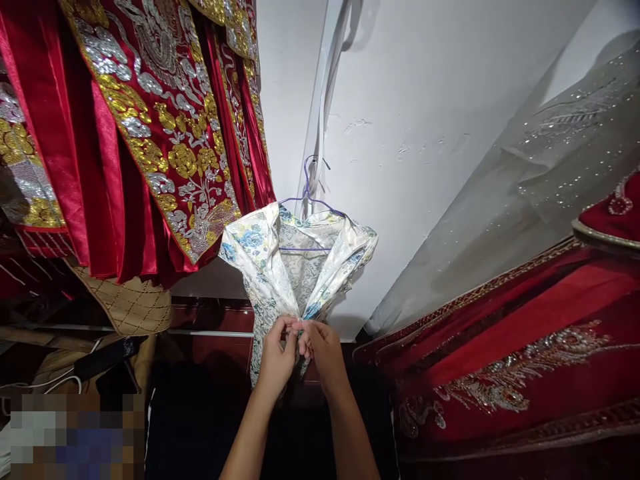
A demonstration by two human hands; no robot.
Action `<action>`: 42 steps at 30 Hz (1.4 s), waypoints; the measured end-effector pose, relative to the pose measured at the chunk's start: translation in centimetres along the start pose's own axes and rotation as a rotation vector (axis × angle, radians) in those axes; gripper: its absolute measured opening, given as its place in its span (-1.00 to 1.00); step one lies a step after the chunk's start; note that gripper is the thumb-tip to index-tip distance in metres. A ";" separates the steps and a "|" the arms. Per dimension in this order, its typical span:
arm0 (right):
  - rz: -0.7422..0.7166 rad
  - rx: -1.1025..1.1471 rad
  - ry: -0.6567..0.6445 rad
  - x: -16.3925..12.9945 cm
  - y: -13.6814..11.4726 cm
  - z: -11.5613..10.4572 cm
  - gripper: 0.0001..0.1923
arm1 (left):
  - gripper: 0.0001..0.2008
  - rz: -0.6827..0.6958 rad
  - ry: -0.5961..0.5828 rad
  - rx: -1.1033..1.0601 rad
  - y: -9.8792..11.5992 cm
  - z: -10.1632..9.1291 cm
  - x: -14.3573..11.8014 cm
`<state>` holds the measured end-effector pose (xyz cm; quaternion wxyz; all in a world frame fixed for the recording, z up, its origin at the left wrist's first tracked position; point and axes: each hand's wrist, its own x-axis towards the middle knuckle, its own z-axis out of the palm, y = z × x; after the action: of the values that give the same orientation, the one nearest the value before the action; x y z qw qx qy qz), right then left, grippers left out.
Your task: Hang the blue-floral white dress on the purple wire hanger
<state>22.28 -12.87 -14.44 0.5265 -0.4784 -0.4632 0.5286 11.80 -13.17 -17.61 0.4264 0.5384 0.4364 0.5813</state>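
A white dress (260,273) with blue and green flower print hangs on a purple hanger (307,193) in front of the white wall. Its collar lies open in a V down to the chest. At the bottom of that V, my left hand (279,343) pinches one front edge of the dress. My right hand (320,340) pinches the other front edge, right beside it. The fingertips of both hands meet there, and the exact fastening point between them is too small to make out.
Red skirts with gold and silver embroidery (185,147) hang at the left. A sparkly white gown (500,193) and a red beaded garment (500,360) are at the right. A black object (107,359) with a white cable (65,381) lies at lower left.
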 end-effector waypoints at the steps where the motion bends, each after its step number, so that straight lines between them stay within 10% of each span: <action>1: -0.003 -0.004 0.000 0.1 -0.1 0.0 -0.69 | -0.82 0.000 -0.006 -0.002 0.0 0.0 0.0; 17: 0.008 0.011 0.028 2.3 -4.6 1.9 -0.74 | -0.76 0.059 0.039 0.120 -0.4 -1.4 0.2; 42: -0.416 0.059 0.030 10.4 -16.3 2.4 -0.75 | -0.81 0.010 -0.046 0.169 -2.6 1.1 -0.6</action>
<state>21.91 -2.13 1.82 0.6448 -0.3645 -0.5285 0.4148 12.96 -13.01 -20.27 0.3862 0.5879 0.4712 0.5322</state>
